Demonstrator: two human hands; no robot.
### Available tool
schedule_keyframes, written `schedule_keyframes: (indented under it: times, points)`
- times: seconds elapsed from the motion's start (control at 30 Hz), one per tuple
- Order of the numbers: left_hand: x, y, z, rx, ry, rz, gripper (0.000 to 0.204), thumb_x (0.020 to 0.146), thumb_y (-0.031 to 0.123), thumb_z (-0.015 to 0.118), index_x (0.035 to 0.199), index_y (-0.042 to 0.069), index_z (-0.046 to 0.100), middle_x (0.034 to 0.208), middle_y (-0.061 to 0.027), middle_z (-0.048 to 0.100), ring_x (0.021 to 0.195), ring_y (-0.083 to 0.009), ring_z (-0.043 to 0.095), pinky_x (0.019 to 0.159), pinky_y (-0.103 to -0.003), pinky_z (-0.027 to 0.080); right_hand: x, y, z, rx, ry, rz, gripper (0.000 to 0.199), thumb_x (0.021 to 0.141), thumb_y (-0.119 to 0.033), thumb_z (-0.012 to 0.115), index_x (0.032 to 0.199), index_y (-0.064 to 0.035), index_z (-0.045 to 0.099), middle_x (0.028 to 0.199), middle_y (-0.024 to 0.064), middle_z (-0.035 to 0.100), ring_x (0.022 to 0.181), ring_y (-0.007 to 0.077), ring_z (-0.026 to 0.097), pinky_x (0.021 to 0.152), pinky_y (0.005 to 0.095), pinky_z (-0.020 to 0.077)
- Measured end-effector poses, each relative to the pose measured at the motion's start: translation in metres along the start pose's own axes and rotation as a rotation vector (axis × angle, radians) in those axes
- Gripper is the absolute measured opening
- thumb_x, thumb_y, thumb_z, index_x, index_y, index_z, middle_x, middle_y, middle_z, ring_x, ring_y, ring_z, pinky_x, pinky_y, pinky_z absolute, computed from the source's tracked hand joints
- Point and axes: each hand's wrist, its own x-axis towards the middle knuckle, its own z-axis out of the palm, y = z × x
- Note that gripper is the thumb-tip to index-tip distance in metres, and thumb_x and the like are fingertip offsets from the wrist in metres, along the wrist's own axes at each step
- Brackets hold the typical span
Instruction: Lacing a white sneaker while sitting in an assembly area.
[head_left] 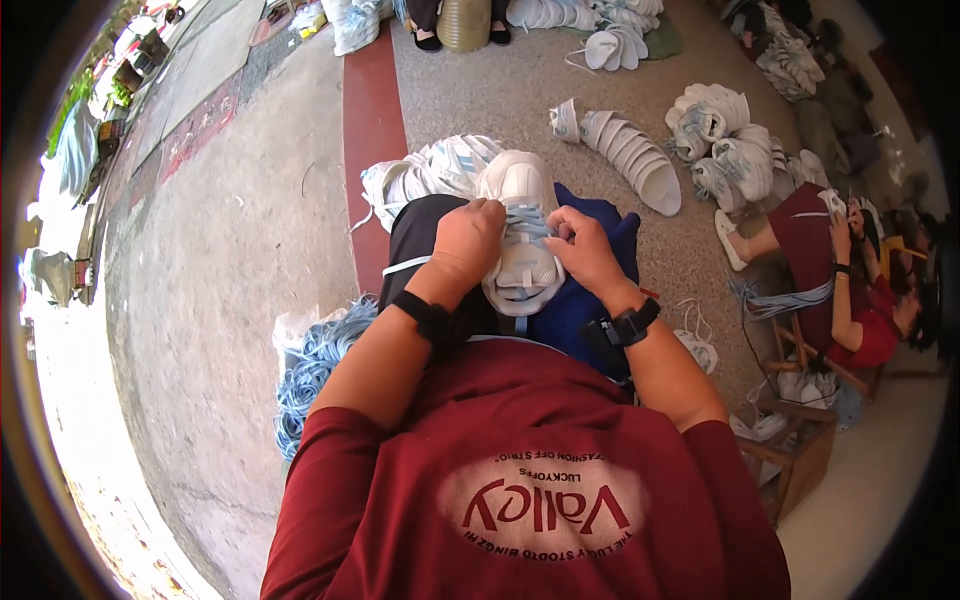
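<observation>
A grey floor [270, 200] is crossed by a red strip [373, 110], and at the right a co-worker [875, 335] in red is seated among white shoes. Beyond the lap, a pile of white shoes [435, 170] is heaped, and to its right a curved row of nested shoes [630, 155] is laid out. At the left of the lap, a tangled bundle of blue laces [325, 370] is gathered. On the lap, partly over a blue cloth [580, 335], one white shoe [522, 270] is held between both hands, its toe pointed away. The left hand [470, 235] is curled in at one side of the lacing, the right hand [588, 250] bent in at the other with thumb and fingers drawn close; whether a lace is pinched by either cannot be told. The pale blue lace [525, 215] is threaded across the front. An eyelet could be missed, as it is partly covered by fingers; the lace could be twisted or left uneven if one side is pulled harder; and the shoe could be tipped, as it is propped only on soft cloth.
</observation>
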Motion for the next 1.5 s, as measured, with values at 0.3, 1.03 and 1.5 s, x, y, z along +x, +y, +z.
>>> schedule_keyframes:
  times: [0.3, 1.03, 1.5]
  points:
    - [0.001, 0.025, -0.027, -0.142, 0.08, -0.236, 0.012, 0.08, 0.014, 0.056, 0.084, 0.002, 0.058, 0.078, -0.0145, 0.06, 0.074, -0.0317, 0.06, 0.066, -0.039, 0.048, 0.004, 0.004, -0.009, 0.209, -0.126, 0.081, 0.022, 0.069, -0.009, 0.069, 0.08, -0.0028, 0.051, 0.059, 0.0038, 0.046, 0.054, 0.0154, 0.046, 0.052, 0.0302, 0.0396]
    - [-0.045, -0.007, -0.061, -0.417, 0.03, -0.427, 0.017, 0.08, 0.015, 0.066, 0.072, 0.001, 0.061, 0.057, -0.0068, 0.053, 0.052, -0.0131, 0.048, 0.05, -0.028, 0.04, -0.05, 0.027, -0.057, 0.972, 0.297, 0.453, 0.014, 0.074, 0.008, 0.054, 0.077, -0.0056, 0.054, 0.057, -0.0033, 0.045, 0.042, 0.0043, 0.037, 0.04, 0.0176, 0.0255]
    - [-0.02, 0.031, -0.055, -0.234, -0.152, -0.108, 0.034, 0.079, 0.02, 0.064, 0.111, 0.01, 0.057, 0.082, -0.0108, 0.059, 0.073, -0.0283, 0.06, 0.065, -0.036, 0.048, -0.026, -0.016, -0.02, -0.175, -0.038, -0.168, 0.049, 0.071, -0.015, 0.07, 0.116, -0.0041, 0.055, 0.092, 0.0154, 0.053, 0.083, 0.0305, 0.056, 0.075, 0.0368, 0.0462]
